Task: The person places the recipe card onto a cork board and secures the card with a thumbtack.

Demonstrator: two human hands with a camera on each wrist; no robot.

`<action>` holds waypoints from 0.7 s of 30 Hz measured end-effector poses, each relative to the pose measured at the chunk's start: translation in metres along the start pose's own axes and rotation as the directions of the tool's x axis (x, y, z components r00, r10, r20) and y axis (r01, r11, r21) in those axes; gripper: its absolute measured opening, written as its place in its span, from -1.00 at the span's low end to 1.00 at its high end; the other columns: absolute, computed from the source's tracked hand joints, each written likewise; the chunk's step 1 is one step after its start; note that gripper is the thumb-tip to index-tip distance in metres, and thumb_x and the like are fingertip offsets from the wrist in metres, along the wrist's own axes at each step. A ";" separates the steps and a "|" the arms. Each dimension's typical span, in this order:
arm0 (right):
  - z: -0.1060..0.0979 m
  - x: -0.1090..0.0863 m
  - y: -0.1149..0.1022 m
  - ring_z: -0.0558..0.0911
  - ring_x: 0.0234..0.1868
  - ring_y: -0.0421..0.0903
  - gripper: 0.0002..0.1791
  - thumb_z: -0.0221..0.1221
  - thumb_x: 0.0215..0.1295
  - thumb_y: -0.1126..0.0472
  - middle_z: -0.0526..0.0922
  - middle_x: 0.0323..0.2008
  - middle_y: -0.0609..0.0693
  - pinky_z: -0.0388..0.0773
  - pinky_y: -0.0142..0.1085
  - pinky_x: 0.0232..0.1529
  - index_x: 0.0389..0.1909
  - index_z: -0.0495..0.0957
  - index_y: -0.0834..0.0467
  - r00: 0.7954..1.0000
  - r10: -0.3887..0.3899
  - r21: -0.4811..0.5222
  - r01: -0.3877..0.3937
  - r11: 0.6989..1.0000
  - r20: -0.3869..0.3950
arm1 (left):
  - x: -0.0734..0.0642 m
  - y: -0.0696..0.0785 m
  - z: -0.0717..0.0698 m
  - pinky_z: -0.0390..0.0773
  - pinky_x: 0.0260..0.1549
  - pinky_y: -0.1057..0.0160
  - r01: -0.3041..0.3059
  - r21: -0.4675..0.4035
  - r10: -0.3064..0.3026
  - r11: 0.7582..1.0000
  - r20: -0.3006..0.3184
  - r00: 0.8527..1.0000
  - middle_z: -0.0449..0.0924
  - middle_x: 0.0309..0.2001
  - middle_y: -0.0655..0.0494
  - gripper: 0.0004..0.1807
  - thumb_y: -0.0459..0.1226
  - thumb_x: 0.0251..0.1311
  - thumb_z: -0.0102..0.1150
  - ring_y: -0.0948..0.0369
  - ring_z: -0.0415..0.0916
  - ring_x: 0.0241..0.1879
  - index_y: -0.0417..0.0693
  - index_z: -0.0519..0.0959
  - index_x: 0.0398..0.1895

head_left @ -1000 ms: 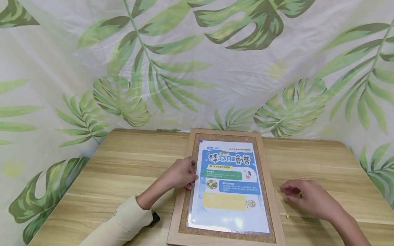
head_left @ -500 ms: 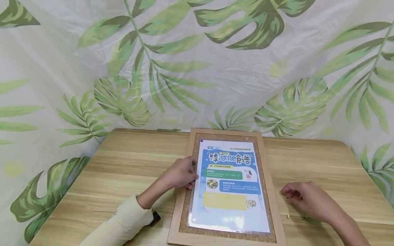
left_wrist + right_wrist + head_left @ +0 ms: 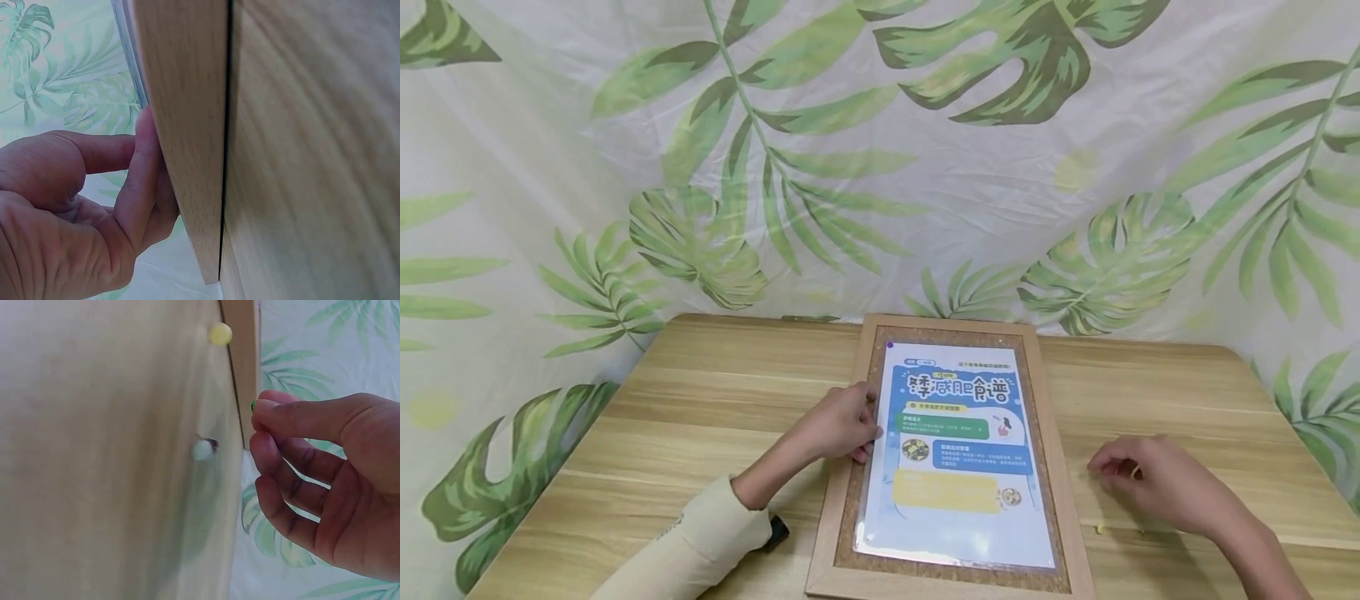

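Observation:
A wood-framed cork board lies on the table, bearing a printed sheet with a glossy clear cover. A purple pushpin sits at the sheet's upper left corner. My left hand rests over the board's left side, its bent fingertips against the sheet's edge; the left wrist view shows them touching the frame. Right of the board, my right hand is held above the table. In the right wrist view, its thumb and index finger pinch a green pushpin, mostly hidden by the fingertips.
Below my right hand, a yellow pushpin and a whitish pushpin lie on the wooden table. A leaf-patterned cloth hangs behind the table. A small black object shows beside my left sleeve.
My right hand has shifted slightly, its wrist a little lower and farther right in the head view. The left hand and the board stay in place.

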State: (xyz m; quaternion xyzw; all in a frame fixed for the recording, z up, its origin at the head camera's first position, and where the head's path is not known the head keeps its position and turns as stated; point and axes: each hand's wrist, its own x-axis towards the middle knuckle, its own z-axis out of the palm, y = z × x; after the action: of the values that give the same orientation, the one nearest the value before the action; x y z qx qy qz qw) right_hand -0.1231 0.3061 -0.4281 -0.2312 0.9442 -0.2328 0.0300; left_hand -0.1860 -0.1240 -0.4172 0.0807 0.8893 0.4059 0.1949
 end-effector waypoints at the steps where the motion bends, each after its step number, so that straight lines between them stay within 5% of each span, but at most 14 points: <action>1: -0.002 0.001 0.000 0.58 -0.33 -0.48 -0.78 0.45 0.24 0.40 0.78 -0.32 -0.26 0.67 -0.43 -0.37 -0.23 0.80 0.00 1.000 -0.006 0.001 0.006 1.000 -0.011 | 0.000 0.000 0.000 0.78 -0.59 0.24 0.003 0.000 -0.003 1.000 0.000 1.000 0.61 -0.33 -0.10 -0.37 -0.51 0.40 0.28 0.15 0.65 -0.58 -0.44 0.33 0.49; 21: -0.026 0.043 -0.017 0.62 -0.29 -0.37 -0.83 0.40 0.35 0.37 0.76 -0.31 -0.20 0.73 -0.40 -0.30 -0.09 0.80 0.12 0.996 0.024 0.068 -0.019 0.998 -0.084 | 0.001 -0.001 0.000 0.78 -0.58 0.22 -0.005 -0.009 0.005 1.000 0.003 1.000 0.60 -0.30 -0.12 -0.37 -0.52 0.40 0.26 0.15 0.66 -0.57 -0.44 0.33 0.49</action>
State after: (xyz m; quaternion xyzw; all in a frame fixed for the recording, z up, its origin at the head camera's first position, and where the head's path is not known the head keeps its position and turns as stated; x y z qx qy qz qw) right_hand -0.1587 0.2843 -0.3955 -0.2098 0.9387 -0.2736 0.0001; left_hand -0.1871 -0.1244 -0.4178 0.0824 0.8870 0.4102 0.1955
